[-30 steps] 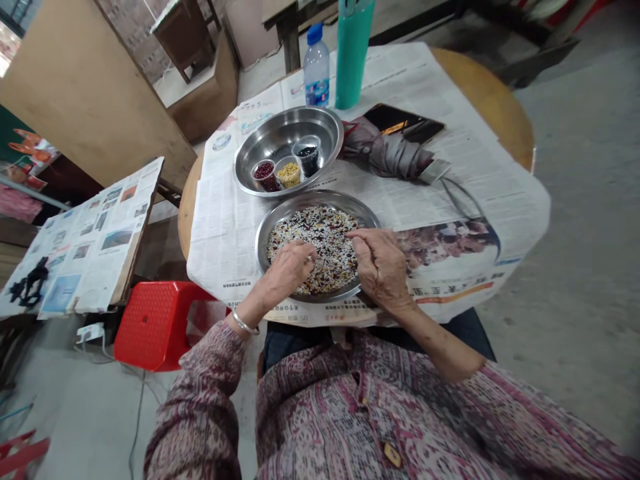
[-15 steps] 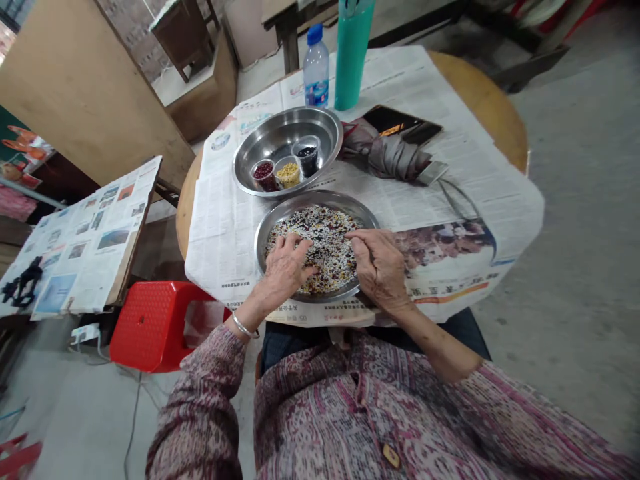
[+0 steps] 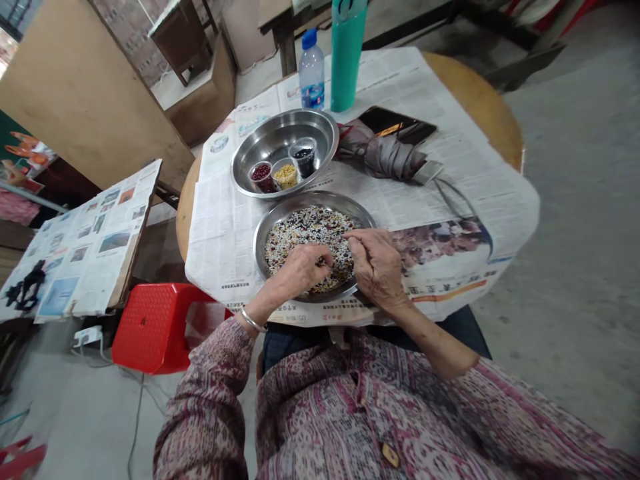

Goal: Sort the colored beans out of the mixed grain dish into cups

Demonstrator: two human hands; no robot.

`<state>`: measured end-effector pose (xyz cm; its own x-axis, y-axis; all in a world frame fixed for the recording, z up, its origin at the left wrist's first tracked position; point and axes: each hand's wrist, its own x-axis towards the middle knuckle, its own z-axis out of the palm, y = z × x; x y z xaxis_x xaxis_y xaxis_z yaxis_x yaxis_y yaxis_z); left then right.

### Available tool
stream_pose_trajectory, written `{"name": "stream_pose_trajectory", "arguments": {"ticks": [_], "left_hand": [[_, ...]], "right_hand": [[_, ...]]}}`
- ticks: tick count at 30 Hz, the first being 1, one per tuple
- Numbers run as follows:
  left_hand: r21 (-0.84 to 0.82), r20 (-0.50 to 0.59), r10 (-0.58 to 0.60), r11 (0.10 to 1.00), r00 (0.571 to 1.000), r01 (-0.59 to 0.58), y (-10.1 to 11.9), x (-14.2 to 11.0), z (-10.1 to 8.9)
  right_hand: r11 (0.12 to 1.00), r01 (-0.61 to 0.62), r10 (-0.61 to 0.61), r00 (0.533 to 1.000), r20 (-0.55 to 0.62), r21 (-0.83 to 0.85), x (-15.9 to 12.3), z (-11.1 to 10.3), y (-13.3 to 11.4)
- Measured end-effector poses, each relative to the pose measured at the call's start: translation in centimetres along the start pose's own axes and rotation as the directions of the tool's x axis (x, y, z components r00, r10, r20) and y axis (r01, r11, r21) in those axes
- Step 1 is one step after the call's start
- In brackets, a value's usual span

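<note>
Newspaper (image 3: 220, 227) covers most of the round table (image 3: 483, 100), whose wooden edge shows at far right, and stretches to both sides of the metal plate (image 3: 316, 197) near the person's edge. Just beyond sits a steel basin (image 3: 255, 143). Mixed grains (image 3: 313, 230) spread across the plate. Over them, the left hand (image 3: 304, 268) curls its fingers; the right hand (image 3: 379, 267) bends at the right rim, forefinger pointing inward. Whether either pinches a grain, I cannot tell.

Mixed grains (image 3: 313, 228), white, black, yellow, reddish; spread loose in round metal pan (image 3: 320, 199).
</note>
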<state>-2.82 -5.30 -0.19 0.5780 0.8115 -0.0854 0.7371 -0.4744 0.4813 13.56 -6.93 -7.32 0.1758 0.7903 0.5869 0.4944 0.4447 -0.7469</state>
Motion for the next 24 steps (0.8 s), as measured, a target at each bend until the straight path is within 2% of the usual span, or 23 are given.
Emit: {"name": "stream_pose_trajectory", "arguments": {"ticks": [5,8,10,13,16,18,20,24], "left_hand": [[0.022,0.054,0.092,0.995,0.994,-0.093,0.5,-1.5,1.2],[0.016,0.116,0.193,0.980,0.974,-0.196,0.2,-1.6,1.5],[0.052,0.112,0.223,0.972,0.968,-0.230,0.0,-1.3,1.6],[0.113,0.018,0.188,0.976,0.982,-0.188,-0.7,-0.7,1.2],[0.099,-0.133,0.098,0.991,0.986,-0.086,-1.8,-0.3,0.5],[0.109,-0.191,0.037,0.994,0.981,-0.016,-2.7,-0.3,-0.2],[0.144,-0.183,0.014,0.989,0.983,0.012,-3.5,-0.4,-0.6],[0.127,-0.089,0.046,0.991,0.995,-0.035,-3.9,0.0,-0.3]], "right_hand": [[1.000,0.003,-0.003,1.000,0.004,0.020,-0.1,0.0,0.0],[1.000,0.003,-0.003,1.000,0.006,0.019,0.0,-0.1,0.0],[1.000,-0.001,0.001,1.000,0.014,0.012,0.0,-0.1,0.0],[1.000,-0.004,0.004,1.000,0.010,0.008,0.0,-0.1,-0.1],[1.000,0.003,-0.003,1.000,-0.010,0.012,0.1,0.0,-0.2],[1.000,0.007,-0.006,1.000,-0.017,0.012,0.1,0.0,-0.3],[1.000,0.010,-0.009,1.000,-0.010,0.006,0.1,-0.1,-0.4],[1.000,0.018,-0.018,1.000,0.009,-0.011,0.1,-0.2,-0.3]]}}
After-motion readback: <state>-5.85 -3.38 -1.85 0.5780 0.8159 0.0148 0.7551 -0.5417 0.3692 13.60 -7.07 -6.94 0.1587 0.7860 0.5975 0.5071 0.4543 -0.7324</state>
